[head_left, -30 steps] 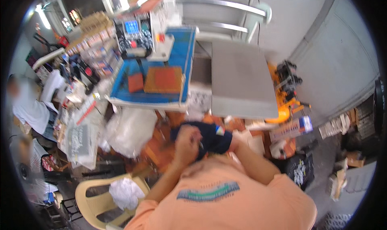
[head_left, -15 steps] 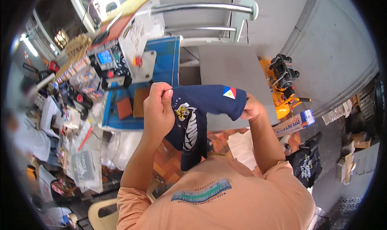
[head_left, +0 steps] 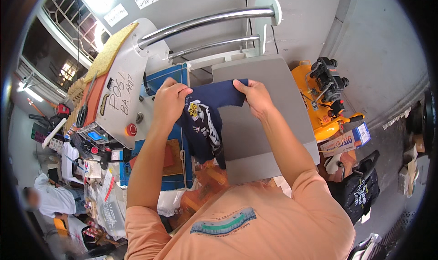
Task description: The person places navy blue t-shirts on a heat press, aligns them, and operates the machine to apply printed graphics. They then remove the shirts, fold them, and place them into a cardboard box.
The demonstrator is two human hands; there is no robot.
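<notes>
A navy blue T-shirt with a yellow and white animal print hangs between my two hands, its lower part dangling in folds. My left hand pinches it at the upper left, next to the print. At the other end my right hand grips the sleeve, thumb on top, and the fingers behind the cloth are hidden. Behind and below the sleeve lies the flat grey platen of a heat press. The shirt is held above the gap between this platen and a blue-covered one on the left.
The press's white control housing with a red emergency button stands left; chrome bars cross behind. An orange air compressor and a carton sit right. A black bag is lower right. Another person is far left.
My view has turned and both hands have moved forward with the shirt, its sleeve now over the grey platen. The right hand now shows its thumb on top; the flag patch is out of sight.
</notes>
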